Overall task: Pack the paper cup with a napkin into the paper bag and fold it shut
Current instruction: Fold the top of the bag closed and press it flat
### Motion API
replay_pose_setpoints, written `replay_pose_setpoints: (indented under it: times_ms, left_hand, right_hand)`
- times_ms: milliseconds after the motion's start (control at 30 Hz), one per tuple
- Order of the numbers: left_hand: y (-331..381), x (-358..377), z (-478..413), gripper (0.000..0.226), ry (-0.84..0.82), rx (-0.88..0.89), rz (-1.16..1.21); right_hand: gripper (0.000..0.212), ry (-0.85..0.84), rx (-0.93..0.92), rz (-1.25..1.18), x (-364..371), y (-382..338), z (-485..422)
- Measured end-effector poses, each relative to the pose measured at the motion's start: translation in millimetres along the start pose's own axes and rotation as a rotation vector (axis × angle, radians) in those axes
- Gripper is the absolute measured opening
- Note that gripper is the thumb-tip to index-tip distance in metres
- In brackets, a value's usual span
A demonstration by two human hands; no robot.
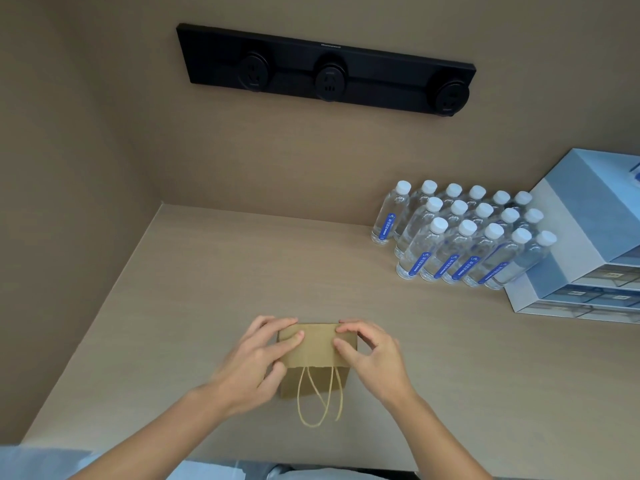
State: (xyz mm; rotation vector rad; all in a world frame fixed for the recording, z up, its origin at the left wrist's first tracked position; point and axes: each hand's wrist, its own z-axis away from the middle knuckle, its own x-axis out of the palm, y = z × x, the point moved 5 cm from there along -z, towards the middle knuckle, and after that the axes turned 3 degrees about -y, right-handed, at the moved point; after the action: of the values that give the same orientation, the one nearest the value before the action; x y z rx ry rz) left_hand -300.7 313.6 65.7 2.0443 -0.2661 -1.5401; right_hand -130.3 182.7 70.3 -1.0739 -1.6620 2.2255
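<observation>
A small brown paper bag (317,355) stands on the beige counter (194,292) close to me. Its top part is folded over toward me, and its two twine handles (320,400) hang down the front. My left hand (256,362) grips the bag's left side, fingers over the fold and thumb low on the front. My right hand (372,355) pinches the fold's right edge between thumb and fingertips. No paper cup or napkin is visible; the bag's inside is hidden.
Several clear water bottles (460,237) with white caps stand in rows at the back right. A pale blue drawer unit (585,251) sits beyond them at the right edge. A black socket strip (325,71) is mounted on the back wall.
</observation>
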Motion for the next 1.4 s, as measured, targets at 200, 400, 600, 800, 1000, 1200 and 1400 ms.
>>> replay_pose_setpoints:
  times_ms: [200,400,600,800,1000,1200,1400]
  left_hand:
    - [-1.8,-8.5,-16.4,0.027,0.203,-0.247,0.241]
    - [-12.8,-2.5,-24.2,0.019,0.223,-0.439,0.369]
    - [-5.0,-5.4,-22.4,0.011,0.173,-0.347,0.293]
    - [-5.9,-5.2,-17.6,0.014,0.077,-0.465,0.289]
    - [-4.6,2.6,-15.4,0.022,0.037,-0.584,0.397]
    - [8.6,9.8,-14.2,0.018,0.095,-0.642,0.385]
    - [16.5,8.0,-25.9,0.030,-0.063,-0.657,0.341]
  right_hand:
    - [0.024,0.002,0.051,-0.014,4.2,-4.7,-11.8]
    - [0.026,-0.122,0.053,0.067,20.2,-14.7,-13.7]
    - [0.007,-0.269,-0.058,0.142,29.2,-26.8,-19.3]
    - [0.025,-0.253,0.033,0.087,-3.8,-1.6,-25.1]
    - [0.032,-0.332,0.077,-0.068,-13.2,19.4,-33.6]
    - [0.032,-0.329,0.049,-0.082,-24.3,38.3,-37.4]
    - [0.035,-0.309,0.009,-0.067,-32.0,34.3,-48.7]
